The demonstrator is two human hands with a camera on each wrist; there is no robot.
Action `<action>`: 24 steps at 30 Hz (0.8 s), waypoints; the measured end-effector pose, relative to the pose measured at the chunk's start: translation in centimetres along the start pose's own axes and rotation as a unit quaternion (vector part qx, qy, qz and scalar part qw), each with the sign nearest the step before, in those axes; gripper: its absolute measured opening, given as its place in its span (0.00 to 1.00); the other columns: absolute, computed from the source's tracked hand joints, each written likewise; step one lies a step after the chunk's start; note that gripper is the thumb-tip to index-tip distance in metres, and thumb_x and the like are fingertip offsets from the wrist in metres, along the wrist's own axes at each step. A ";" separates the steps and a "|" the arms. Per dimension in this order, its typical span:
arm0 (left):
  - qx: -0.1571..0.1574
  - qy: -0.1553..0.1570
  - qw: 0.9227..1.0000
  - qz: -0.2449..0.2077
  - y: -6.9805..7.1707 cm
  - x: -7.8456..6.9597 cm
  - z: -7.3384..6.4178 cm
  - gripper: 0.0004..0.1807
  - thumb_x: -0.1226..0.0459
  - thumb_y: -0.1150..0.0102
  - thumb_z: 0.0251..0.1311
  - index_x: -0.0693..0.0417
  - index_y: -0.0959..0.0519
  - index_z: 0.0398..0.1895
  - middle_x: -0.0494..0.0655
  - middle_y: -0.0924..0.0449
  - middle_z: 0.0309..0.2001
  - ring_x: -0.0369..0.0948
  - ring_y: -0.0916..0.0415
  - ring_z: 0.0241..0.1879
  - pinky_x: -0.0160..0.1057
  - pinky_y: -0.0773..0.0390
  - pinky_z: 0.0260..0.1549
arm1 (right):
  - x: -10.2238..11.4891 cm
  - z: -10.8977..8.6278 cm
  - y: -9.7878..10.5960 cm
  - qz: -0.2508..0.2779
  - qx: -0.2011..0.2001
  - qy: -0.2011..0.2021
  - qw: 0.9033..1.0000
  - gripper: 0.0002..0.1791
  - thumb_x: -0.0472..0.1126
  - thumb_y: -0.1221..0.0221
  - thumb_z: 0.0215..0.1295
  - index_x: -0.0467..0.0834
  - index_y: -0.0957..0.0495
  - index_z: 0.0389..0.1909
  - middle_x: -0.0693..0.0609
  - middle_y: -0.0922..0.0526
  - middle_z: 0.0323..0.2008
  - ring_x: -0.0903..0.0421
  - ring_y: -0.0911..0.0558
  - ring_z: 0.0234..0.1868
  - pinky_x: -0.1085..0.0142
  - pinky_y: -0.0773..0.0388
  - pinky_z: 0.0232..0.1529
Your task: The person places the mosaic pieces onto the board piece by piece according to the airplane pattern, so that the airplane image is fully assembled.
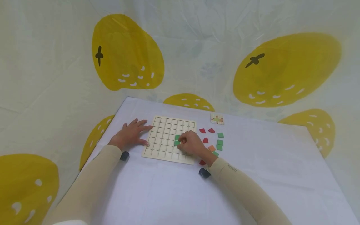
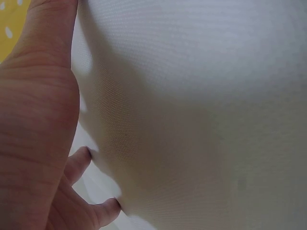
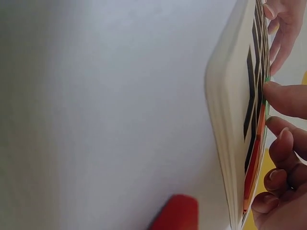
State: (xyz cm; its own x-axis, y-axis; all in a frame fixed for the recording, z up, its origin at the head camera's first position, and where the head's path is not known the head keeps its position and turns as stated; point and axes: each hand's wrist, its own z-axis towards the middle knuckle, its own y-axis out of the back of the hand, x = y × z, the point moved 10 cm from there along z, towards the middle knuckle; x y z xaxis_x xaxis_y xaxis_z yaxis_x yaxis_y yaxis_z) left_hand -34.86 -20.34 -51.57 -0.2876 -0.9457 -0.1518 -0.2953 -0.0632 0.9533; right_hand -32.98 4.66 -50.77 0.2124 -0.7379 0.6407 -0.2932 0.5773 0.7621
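A pale square board [image 1: 158, 153] with a dark-lined grid lies on the white table. My left hand [image 1: 130, 134] is spread beside it, fingertips and thumb at its left edge. Over the board's right half, my right hand [image 1: 192, 143] pinches a green square tile [image 1: 177, 142] between thumb and index finger. The other fingers curl in. A second green tile [image 1: 177, 137] lies directly above that one on the grid. Low in the right wrist view, an orange piece [image 3: 260, 122] and a red piece [image 3: 250, 176] show on the board; the right hand hides them in the head view.
Right of the board lie loose red quarter-round pieces [image 1: 205, 140], several green squares [image 1: 220, 135] and an orange square [image 1: 212, 148]. A small pattern card [image 1: 217, 119] is behind them. The table [image 1: 157, 193] meets a fruit-print cloth [image 1: 197, 56] at the back.
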 end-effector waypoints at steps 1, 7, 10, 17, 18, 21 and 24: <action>0.001 0.000 1.000 0.001 -0.1 0.0 0.0 0.50 0.29 0.36 0.53 0.19 0.42 0.81 0.45 0.52 0.86 0.62 0.60 0.85 0.80 0.52 0.72 | 0.0 0.0 0.0 0.000 0.000 -0.003 1.000 0.13 0.44 0.26 0.59 0.44 0.10 0.44 0.51 0.23 0.29 0.54 0.26 0.39 0.65 0.29 0.35; 0.004 -0.001 1.000 -0.004 -0.4 -0.1 0.2 0.50 0.31 0.34 0.54 0.20 0.42 0.80 0.46 0.52 0.86 0.62 0.60 0.85 0.80 0.52 0.72 | -0.4 -0.2 0.0 0.007 -0.005 -0.008 1.000 0.13 0.43 0.26 0.59 0.45 0.10 0.44 0.52 0.22 0.30 0.54 0.26 0.39 0.65 0.28 0.36; 0.004 -0.001 1.000 -0.006 -0.4 -0.2 0.3 0.50 0.31 0.34 0.54 0.20 0.41 0.80 0.45 0.51 0.86 0.62 0.60 0.85 0.80 0.52 0.72 | -0.8 -0.3 0.1 0.011 -0.010 -0.009 1.000 0.11 0.42 0.27 0.60 0.46 0.09 0.44 0.52 0.21 0.33 0.54 0.25 0.41 0.65 0.27 0.37; 0.006 0.000 1.000 -0.008 -0.6 0.0 0.5 0.51 0.29 0.34 0.52 0.20 0.42 0.81 0.45 0.52 0.86 0.62 0.61 0.85 0.81 0.53 0.72 | -2.7 -0.8 0.8 0.044 -0.004 -0.060 0.997 0.08 0.45 0.27 0.63 0.53 0.09 0.42 0.55 0.18 0.43 0.54 0.24 0.48 0.64 0.21 0.45; 0.007 0.000 1.000 -0.007 -0.7 0.1 0.5 0.51 0.29 0.35 0.52 0.20 0.42 0.81 0.46 0.52 0.86 0.62 0.61 0.85 0.81 0.53 0.72 | -2.9 -1.0 1.0 0.047 -0.002 -0.064 0.997 0.08 0.45 0.27 0.63 0.53 0.09 0.42 0.55 0.18 0.43 0.54 0.24 0.49 0.63 0.21 0.46; 0.006 -0.001 1.000 -0.002 -0.7 0.3 0.6 0.52 0.28 0.36 0.52 0.20 0.43 0.81 0.46 0.52 0.86 0.63 0.60 0.84 0.81 0.53 0.72 | -3.0 -1.4 1.8 0.033 0.004 -0.056 0.998 0.06 0.45 0.27 0.63 0.54 0.09 0.41 0.55 0.18 0.40 0.53 0.24 0.48 0.62 0.21 0.47; 0.004 0.000 1.000 -0.001 -0.4 0.3 0.4 0.52 0.28 0.36 0.52 0.20 0.42 0.81 0.47 0.52 0.86 0.63 0.60 0.84 0.81 0.53 0.71 | -3.3 -1.8 2.6 0.010 0.005 -0.050 0.999 0.05 0.44 0.28 0.63 0.54 0.09 0.40 0.55 0.17 0.37 0.53 0.24 0.45 0.63 0.23 0.45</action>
State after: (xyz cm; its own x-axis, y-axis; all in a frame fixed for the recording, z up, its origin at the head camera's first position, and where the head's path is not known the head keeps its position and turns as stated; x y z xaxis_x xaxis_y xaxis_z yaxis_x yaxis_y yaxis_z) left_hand -35.20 -20.50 -52.15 -0.2876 -0.9452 -0.1547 -0.3035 -0.0633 0.9507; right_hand -32.79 9.22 -50.77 0.1118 -0.7578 0.6429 -0.3060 0.5892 0.7478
